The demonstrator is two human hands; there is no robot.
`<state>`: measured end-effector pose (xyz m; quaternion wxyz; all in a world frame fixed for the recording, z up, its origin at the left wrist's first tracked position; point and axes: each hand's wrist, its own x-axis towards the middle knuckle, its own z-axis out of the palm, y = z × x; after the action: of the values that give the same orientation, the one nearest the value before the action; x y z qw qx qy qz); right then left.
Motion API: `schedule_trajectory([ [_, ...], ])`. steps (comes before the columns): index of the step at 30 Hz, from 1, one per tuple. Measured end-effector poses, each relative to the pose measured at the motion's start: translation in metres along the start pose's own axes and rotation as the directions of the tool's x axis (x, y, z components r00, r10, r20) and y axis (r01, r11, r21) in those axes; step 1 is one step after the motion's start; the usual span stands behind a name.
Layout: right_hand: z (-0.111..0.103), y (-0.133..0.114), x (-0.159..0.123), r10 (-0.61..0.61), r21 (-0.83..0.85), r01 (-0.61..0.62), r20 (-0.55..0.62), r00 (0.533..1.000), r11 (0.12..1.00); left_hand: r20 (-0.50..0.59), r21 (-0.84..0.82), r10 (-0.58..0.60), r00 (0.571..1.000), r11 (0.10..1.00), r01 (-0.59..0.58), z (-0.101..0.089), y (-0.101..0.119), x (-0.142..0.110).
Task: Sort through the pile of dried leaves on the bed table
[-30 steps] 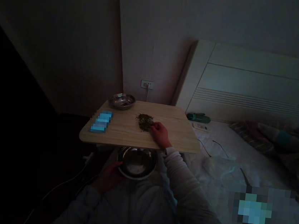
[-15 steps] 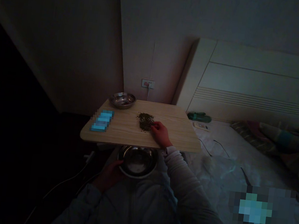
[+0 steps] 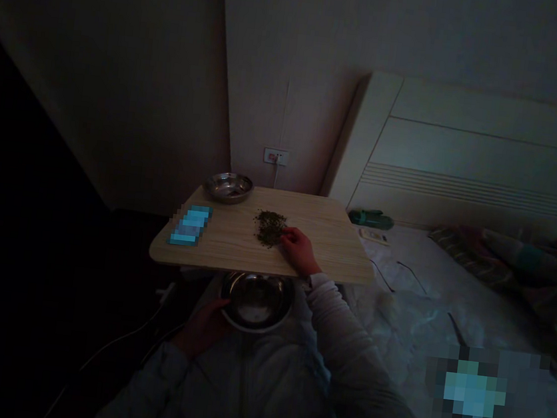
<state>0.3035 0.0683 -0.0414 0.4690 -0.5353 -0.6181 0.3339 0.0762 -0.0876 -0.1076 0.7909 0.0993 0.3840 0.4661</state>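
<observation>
My left hand (image 3: 207, 325) grips the left rim of a shiny metal bowl (image 3: 256, 304), which sits at my lap under the near edge of a small wooden table (image 3: 335, 242). The bowl's far rim is hidden by the tabletop. On the table lies a loose, spread heap of small dark greenish grains (image 3: 270, 227). My right hand (image 3: 299, 247) rests at the heap's right side, thumb and fingertips pinched together at its edge. Whatever is between those fingertips is too small and dark to make out.
A second metal bowl (image 3: 229, 188), something dark inside, stands at the table's back left corner. A phone-like lit screen (image 3: 190, 226) lies in front of it. Right of the table, a bed holds a green bottle (image 3: 372, 218), a remote (image 3: 373, 236) and a blanket (image 3: 518, 263).
The grains by my right fingertips have shifted slightly, and the heap looks a little more spread. My left hand and the bowl stay in place.
</observation>
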Motion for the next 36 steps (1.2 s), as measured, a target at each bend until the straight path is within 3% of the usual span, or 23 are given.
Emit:
schedule_trajectory([
  [6, 0.0, -0.002, 0.0, 0.033, 0.007, -0.033, 0.0, 0.999, 0.999, -0.058, 0.021, -0.017, 0.998, 1.0, 0.018, 0.006, 0.002, -0.004],
  [14, 0.0, -0.001, -0.002, -0.022, 0.067, 0.021, 0.009, 1.0, 0.998, -0.004, 0.015, 0.004, 1.0, 1.0, -0.004, 0.007, 0.001, -0.005],
  [20, 0.001, -0.002, -0.004, -0.011, 0.148, 0.0, 0.07, 0.997, 0.989, -0.056, 0.025, -0.014, 0.998, 1.0, 0.016, 0.008, 0.002, -0.005],
  [36, -0.001, -0.003, -0.005, -0.023, -0.027, 0.026, 0.095, 0.995, 0.999, -0.048, 0.02, -0.006, 0.999, 1.0, 0.007, -0.003, -0.001, 0.002],
])
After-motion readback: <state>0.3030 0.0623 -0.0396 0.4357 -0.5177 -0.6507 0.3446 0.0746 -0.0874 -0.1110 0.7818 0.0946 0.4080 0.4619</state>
